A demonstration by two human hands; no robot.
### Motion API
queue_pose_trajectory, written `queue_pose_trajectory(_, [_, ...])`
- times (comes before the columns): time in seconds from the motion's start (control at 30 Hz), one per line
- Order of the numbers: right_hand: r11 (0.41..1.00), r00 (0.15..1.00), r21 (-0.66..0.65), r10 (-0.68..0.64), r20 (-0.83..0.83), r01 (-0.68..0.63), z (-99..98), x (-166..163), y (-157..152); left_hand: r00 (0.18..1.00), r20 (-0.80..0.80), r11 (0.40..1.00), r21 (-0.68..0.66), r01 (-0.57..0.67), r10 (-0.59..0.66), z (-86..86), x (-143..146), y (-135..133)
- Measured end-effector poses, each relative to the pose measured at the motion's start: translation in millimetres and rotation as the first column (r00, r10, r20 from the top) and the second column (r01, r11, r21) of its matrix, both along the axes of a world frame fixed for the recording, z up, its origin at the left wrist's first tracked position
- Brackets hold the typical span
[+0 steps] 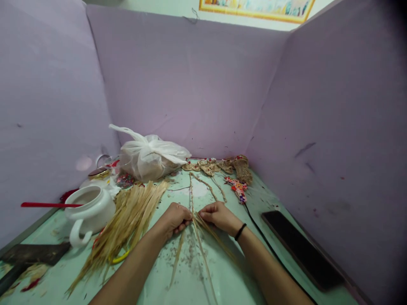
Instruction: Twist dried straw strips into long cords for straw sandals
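A thin braid of tan plant fibre runs away from me over the pale green table, bends at the far end and comes back to the right. At its near end my left hand and my right hand meet, each pinching fibre strands between thumb and fingers. Loose strands fan out from the fingers toward me, some to the left, some in the middle, some under my right forearm. A black band circles my right wrist. To the left lies a thick bundle of dry fibre strips.
A white pot with a red stick stands at left, near a dark flat blade. Farther back sit a tied white plastic bag and woven pieces. A dark phone-like slab lies right. Lilac panels enclose three sides.
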State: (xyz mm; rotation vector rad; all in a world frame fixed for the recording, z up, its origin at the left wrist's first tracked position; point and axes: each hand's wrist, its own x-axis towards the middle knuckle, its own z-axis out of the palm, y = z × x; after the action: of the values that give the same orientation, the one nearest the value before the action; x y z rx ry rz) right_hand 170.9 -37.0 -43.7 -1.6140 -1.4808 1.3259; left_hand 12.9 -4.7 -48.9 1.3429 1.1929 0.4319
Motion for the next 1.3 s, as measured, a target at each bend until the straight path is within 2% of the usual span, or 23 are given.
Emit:
queue_pose_trajectory(0.17, [1.0,1.0,0.013,0.015,0.015,-0.015,-2.0,-1.6,0.1,1.0,0.018,1.0,-0.003,0.003,-0.003,1.8,-0.7,0.7])
queue_pose_trajectory(0.4, [0.993,0.993,0.119,0.004,0.117,-0.017,-4.1,-2.8,0.0,1.0,-0.007,1.0,-0.017,-0.005,0.005,4.7,-0.5,1.2])
queue_pose_trajectory(0.63, [0.997,0.999,0.067,0.025,0.022,-0.026,-6.5,-5.7,0.0,1.0,0.011,1.0,-0.016,0.005,-0.005,1.3,-0.9,1.2])
queue_pose_trajectory(0.77, [0.999,0.999,0.031,-0.034,0.006,0.034,-12.1,-10.6,1.8,1.0,0.025,1.0,-0.011,-0.002,0.002,-1.4,-1.0,1.7])
queue_pose_trajectory(0.9, [0.994,0.994,-0.005,-0.106,0.001,0.106,-13.2,-16.5,1.8,0.999,-0.024,0.998,0.055,0.029,-0.028,2.3,2.3,0.3])
queue_pose_trajectory(1.1, [0.987,0.982,-0.045,-0.159,-0.103,0.155,0.2,-20.0,-2.2,0.999,-0.042,0.983,0.184,0.028,-0.021,3.3,7.9,-2.0])
queue_pose_trajectory(1.3, [0.988,0.969,-0.053,-0.152,-0.196,0.144,9.9,-19.7,-4.0,0.999,0.035,0.989,0.148,0.021,-0.027,1.5,5.4,0.3])
